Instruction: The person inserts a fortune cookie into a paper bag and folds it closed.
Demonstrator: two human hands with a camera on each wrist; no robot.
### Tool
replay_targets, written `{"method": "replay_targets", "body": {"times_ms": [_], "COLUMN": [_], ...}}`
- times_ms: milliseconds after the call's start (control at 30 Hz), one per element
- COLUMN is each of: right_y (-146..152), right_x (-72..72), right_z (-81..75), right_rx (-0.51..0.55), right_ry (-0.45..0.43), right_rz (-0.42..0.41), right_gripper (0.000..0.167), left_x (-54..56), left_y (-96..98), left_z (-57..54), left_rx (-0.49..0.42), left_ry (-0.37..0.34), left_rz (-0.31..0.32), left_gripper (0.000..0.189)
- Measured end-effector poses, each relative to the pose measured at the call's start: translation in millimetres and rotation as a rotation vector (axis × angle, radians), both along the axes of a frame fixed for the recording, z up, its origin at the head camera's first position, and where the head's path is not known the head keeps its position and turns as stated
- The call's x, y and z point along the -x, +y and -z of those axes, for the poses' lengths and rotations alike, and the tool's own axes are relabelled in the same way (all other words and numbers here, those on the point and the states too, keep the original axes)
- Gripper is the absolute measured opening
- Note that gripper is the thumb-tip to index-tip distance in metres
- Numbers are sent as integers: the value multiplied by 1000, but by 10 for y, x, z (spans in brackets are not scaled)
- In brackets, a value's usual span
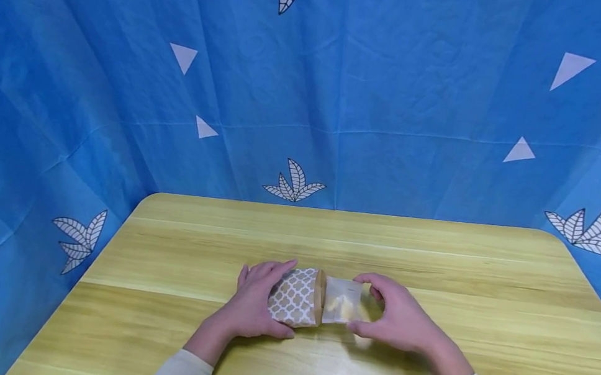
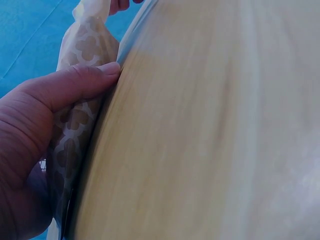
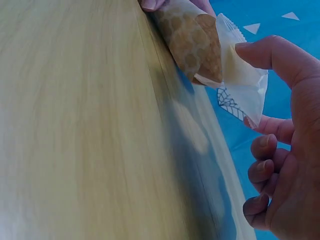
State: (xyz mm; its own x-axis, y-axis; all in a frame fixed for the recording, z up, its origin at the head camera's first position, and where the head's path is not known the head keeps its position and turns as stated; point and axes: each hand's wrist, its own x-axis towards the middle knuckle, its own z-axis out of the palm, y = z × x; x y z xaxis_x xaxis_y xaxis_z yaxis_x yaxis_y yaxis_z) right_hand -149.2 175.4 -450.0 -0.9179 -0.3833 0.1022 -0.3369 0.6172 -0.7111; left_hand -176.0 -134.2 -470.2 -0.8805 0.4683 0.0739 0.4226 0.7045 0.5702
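Note:
A brown paper bag [image 1: 294, 297] with a white lattice pattern lies on the table, its mouth facing right. My left hand [image 1: 254, 305] holds it around the closed end, thumb along the near side and fingers on the far side, as the left wrist view also shows of the bag [image 2: 75, 125]. At the bag's mouth sits a small translucent packet [image 1: 341, 301] with something pale yellow inside. My right hand [image 1: 403, 316] pinches the packet's outer edges between thumb and forefinger; in the right wrist view the other fingers [image 3: 262, 170] curl loosely below the packet [image 3: 242, 75].
The light wooden table [image 1: 205, 226] has rounded far corners. A blue cloth [image 1: 401, 100] with white triangles and leaf prints hangs behind it and along its sides.

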Motion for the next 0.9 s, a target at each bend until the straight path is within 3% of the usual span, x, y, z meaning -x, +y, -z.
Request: {"method": "replay_targets", "body": {"times_ms": [333,900], "right_y": [-76,-299], "right_x": [83,161], "right_z": [87,107], "right_rx": [-29,-55], "right_ry": [-3,21], "right_rz": [17,11], "right_gripper": [70,84], "left_x": [-8,1], "left_y": [1,-3], "left_z": [-19,-6], "left_rx": [3,5], "left_ry": [2,-5], "left_rz": [4,-1], "left_gripper": [124,126]}}
